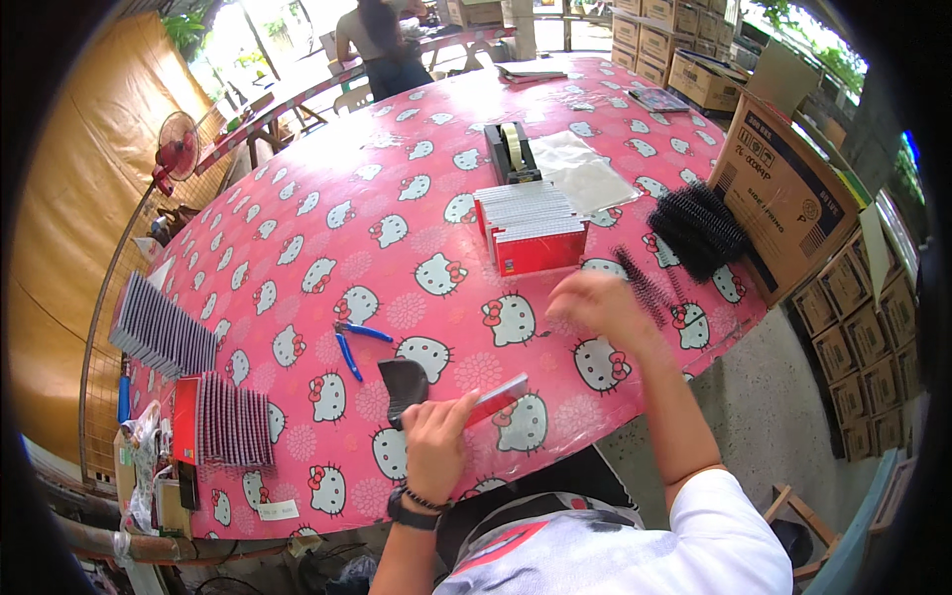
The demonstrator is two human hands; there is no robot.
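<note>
1. Two bare hands show: one left hand, one right hand.
2. Three booklet rows and one red booklet share one pink table.
3. One pair of blue-handled pliers, one tape dispenser, one black coil heap.
4. One fan, one co-worker.

From my remote feed I log: left hand and right hand bare. Left wrist: black watch, dark beaded bracelet beside it. Right arm: thin dark line near the elbow (band or crease, I cannot tell). Torso: white short-sleeved shirt, greyish print with red patches. Below: black garment.
</note>
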